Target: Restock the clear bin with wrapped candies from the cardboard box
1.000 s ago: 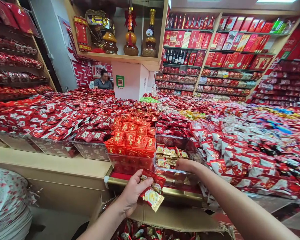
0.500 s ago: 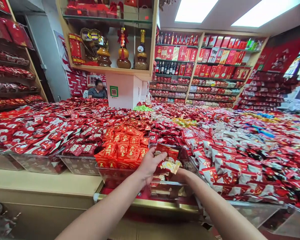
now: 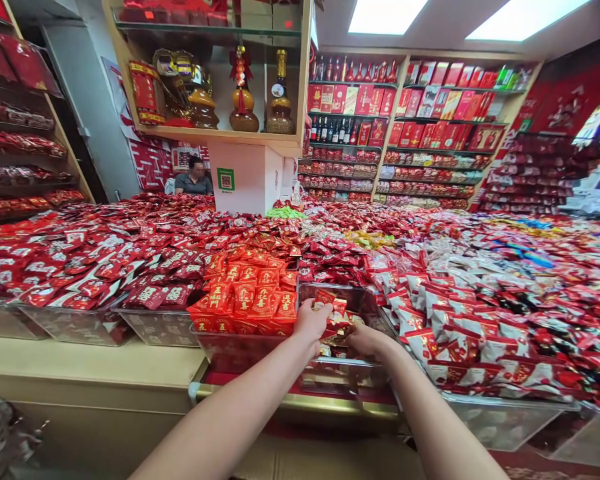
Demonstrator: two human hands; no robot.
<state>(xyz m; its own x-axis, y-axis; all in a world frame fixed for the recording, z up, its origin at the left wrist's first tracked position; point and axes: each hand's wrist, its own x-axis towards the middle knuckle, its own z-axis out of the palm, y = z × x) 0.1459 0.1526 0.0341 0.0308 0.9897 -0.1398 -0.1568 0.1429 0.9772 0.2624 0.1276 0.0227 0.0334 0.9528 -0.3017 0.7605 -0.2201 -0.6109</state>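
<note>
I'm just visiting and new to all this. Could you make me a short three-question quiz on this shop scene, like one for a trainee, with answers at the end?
1. Pick one. The left hand and right hand both reach into a clear bin. What fills the bin just to its left?
a) lime-green packets
b) red-orange packets with gold lettering
c) white-and-red packets

2. True or false: the right hand is lifting a wine bottle off a shelf.

3. Fill in: the square code on the white pillar has a ____ border.

Key:
1. b
2. False; it is down in the clear bin.
3. green
</note>
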